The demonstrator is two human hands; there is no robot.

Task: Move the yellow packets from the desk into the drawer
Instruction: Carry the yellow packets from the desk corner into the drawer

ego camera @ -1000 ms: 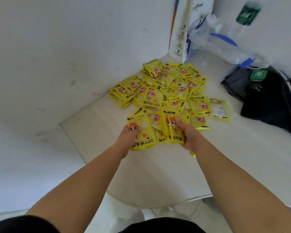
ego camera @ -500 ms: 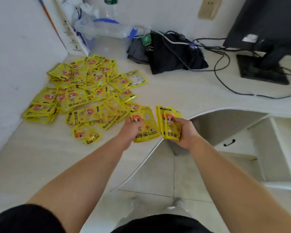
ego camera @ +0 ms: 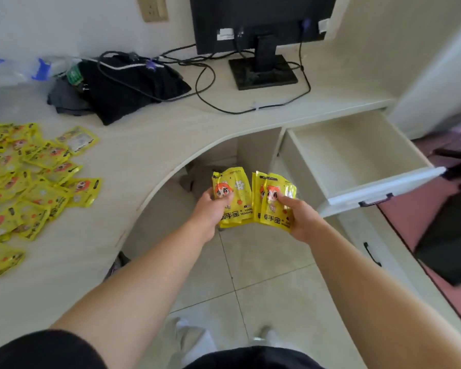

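Overhead, pale curved desk (ego camera: 171,134); tiled floor (ego camera: 264,275)

White wall (ego camera: 64,25) — pale tiled floor (ego camera: 272,283)

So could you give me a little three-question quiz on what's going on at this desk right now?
1. True or false: the pulled-out cream drawer already holds packets.
2. What does each hand, left hand and right hand, hold?
3. Where does the heap of yellow packets lie: A) desk's left side, B) beside the black monitor stand?

Key: 1. False, it looks empty. 2. A bunch of yellow packets each. 3. A.
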